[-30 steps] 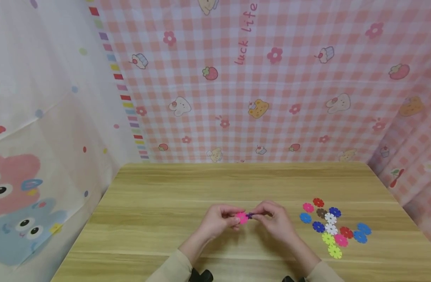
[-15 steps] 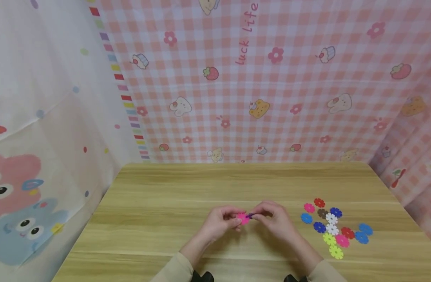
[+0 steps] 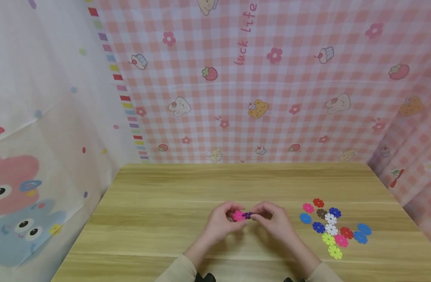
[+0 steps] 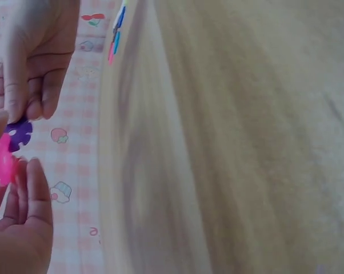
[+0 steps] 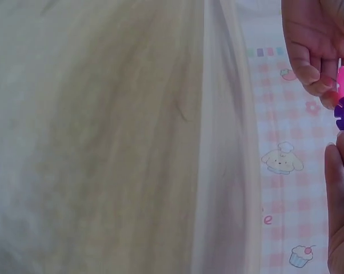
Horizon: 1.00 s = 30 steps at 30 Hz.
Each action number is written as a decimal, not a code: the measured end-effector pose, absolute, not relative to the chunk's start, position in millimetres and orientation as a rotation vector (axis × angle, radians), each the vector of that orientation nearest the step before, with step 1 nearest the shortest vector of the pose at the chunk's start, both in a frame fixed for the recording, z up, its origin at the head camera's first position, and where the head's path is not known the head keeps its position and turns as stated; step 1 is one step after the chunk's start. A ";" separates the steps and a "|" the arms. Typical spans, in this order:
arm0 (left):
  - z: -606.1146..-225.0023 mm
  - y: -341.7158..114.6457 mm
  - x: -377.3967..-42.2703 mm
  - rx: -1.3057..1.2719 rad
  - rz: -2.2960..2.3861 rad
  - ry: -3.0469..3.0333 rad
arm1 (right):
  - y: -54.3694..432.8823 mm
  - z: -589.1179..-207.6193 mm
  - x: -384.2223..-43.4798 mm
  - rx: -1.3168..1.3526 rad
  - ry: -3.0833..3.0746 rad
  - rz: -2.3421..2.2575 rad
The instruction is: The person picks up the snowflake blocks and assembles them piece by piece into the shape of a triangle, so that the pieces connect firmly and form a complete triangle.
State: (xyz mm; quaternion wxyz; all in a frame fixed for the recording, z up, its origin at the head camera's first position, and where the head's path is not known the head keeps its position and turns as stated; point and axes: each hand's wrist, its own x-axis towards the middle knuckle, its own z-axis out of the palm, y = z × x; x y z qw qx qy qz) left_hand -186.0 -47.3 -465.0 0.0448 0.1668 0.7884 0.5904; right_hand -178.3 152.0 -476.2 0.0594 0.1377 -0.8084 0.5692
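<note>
Two notched plastic snowflake discs, one pink (image 3: 238, 216) and one purple (image 3: 247, 215), join edge to edge above the middle of the table. My left hand (image 3: 220, 222) curls its thumb and fingers around the pink disc; its face shows between them, and a fingertip touches it in the left wrist view. Between thumb and fingers, my right hand (image 3: 276, 221) pinches the far edge of the purple disc. In the left wrist view the purple disc (image 4: 21, 136) stands at an angle to the pink disc (image 4: 5, 165). How deep their slots interlock is too small to tell.
Right of my right hand, several loose discs lie on the wooden table (image 3: 159, 219), among them a red disc (image 3: 318, 202), a brown disc (image 3: 321, 213), a white disc (image 3: 330, 229) and a yellow disc (image 3: 335, 252). A checked cloth (image 3: 201, 90) hangs behind the table.
My left thumb and fingers have spread from their pinch on the pink disc, so more of it shows. Both joined discs have shifted slightly left. The right hand keeps its pinch.
</note>
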 end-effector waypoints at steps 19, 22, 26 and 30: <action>-467.3 -42.5 -182.1 0.485 1.783 2.525 | 190.7 -474.4 -174.7 0.441 -2.533 1.612; -467.5 -43.3 -182.0 0.478 1.789 2.515 | 212.4 -474.7 -173.6 0.417 -2.573 1.558; -467.0 -44.5 -181.1 0.474 1.802 2.506 | 244.8 -474.2 -170.0 0.361 -2.629 1.457; -465.5 -45.8 -180.4 0.461 1.811 2.498 | 278.2 -470.1 -163.0 0.283 -2.683 1.430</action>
